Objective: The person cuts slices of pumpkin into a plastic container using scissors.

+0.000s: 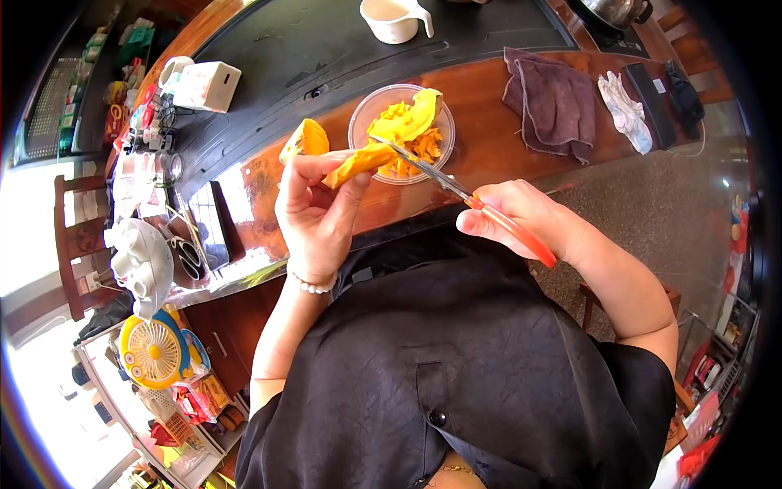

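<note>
My left hand point(322, 208) pinches a yellow-orange slice point(358, 165), which looks like pumpkin, between thumb and fingers. My right hand point(521, 213) is closed round the red-orange handles of a pair of scissors point(444, 181). The scissor blades point up and left and reach the right end of the slice; whether they touch it I cannot tell. Beneath the blades, a clear round plastic bowl point(356, 122) holds many small cut pieces point(425, 147) and a larger slice point(405, 122). Behind my left hand lies a bigger yellow-orange chunk point(308, 137).
A brown cloth point(550, 106), a white glove point(624, 110) and a dark box point(650, 106) lie on the right of the wooden table. A white measuring cup point(395, 20) stands at the back. To the left are a white box point(210, 87) and a tablet-like device point(213, 224).
</note>
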Available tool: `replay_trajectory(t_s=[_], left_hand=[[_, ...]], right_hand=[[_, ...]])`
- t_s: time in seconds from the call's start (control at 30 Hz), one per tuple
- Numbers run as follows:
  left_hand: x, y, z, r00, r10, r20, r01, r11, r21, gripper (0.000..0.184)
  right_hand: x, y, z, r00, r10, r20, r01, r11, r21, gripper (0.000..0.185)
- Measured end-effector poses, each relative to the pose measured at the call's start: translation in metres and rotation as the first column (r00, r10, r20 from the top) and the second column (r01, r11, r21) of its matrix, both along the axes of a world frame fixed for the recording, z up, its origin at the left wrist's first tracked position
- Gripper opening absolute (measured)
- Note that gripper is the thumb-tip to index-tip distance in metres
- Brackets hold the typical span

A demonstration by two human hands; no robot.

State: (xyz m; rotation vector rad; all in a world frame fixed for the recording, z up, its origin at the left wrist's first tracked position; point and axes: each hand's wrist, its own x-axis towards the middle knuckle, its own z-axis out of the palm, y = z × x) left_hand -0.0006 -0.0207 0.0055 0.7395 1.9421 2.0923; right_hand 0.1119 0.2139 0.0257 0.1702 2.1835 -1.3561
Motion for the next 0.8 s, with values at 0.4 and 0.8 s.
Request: replay_trajectory(t_s=[0.4,0.8], left_hand=[[-0.003,0.001,-0.001,0.805,-0.124,0.580,-0.051,0.960,0.276,0.018],[0.002,0.001,0.000,0.678,-0.109,0.727,-0.143,0.951,0.276,0.015]], right_hand=[[0.011,-0.016,-0.001,0.934,-0.092,-0.345,0.163,0.969,0.185,0.057],[0.013,-0.025,-0.009,0.843,-0.054,-0.535,0.291,0.883,0.369,0.072]])
